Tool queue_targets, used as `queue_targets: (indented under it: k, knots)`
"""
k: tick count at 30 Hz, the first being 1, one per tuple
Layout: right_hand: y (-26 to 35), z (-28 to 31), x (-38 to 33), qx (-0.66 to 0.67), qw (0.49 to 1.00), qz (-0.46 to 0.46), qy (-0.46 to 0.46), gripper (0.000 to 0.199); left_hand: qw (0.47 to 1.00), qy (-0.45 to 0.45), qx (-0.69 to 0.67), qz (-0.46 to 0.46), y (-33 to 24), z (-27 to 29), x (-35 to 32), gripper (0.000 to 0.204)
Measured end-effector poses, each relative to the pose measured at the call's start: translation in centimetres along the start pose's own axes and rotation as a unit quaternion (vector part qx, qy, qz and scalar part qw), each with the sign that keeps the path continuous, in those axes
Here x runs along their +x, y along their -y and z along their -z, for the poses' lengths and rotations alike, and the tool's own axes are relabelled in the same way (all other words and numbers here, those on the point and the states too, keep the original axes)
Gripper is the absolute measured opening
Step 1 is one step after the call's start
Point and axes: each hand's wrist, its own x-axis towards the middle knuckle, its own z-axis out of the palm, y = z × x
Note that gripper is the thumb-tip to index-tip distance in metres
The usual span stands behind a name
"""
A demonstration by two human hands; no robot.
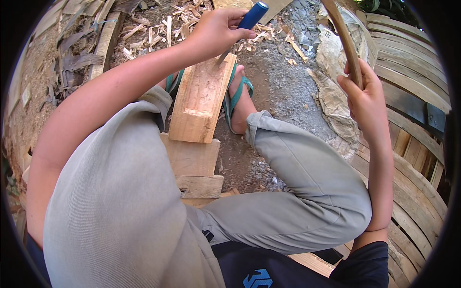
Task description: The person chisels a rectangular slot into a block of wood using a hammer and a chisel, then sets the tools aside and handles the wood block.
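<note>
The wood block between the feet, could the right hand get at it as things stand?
Probably not straight away: the right hand is off to the side gripping a curved wooden stick, though nothing blocks the wood block.

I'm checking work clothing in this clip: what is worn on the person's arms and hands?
Both forearms are bare, and neither the left hand nor the right hand has a glove, watch or ring that shows. A dark navy short sleeve covers the right upper arm.

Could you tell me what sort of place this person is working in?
Most likely an outdoor woodcarving spot. The left hand drives a blue-handled chisel into a wooden block, wood chips litter the bare gravelly ground, and curved wooden strips are stacked at the right.
</note>
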Motion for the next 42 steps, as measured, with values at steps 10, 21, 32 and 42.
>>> queue_targets:
  k: [10,21,32,42]
  knots:
    - [0.0,0.2,-0.3,-0.091,0.993,0.077,0.015,0.017,0.999,0.009,0.004,-0.038,-1.0,0.0,-0.3,0.056]
    - [-1.0,-1.2,-0.6,-0.198,0.972,0.125,0.030,0.018,0.999,0.010,-0.029,-0.023,0.5,-1.0,0.4,0.053]
    - [-1.7,-1.4,-0.2,-0.127,0.987,0.102,0.015,0.014,1.000,0.003,-0.019,0.005,0.8,-0.4,0.2,0.052]
    - [-0.6,-1.2,0.0,-0.089,0.992,0.085,0.002,0.017,0.999,-0.021,-0.021,-0.012,1.5,-0.6,-0.1,0.047]
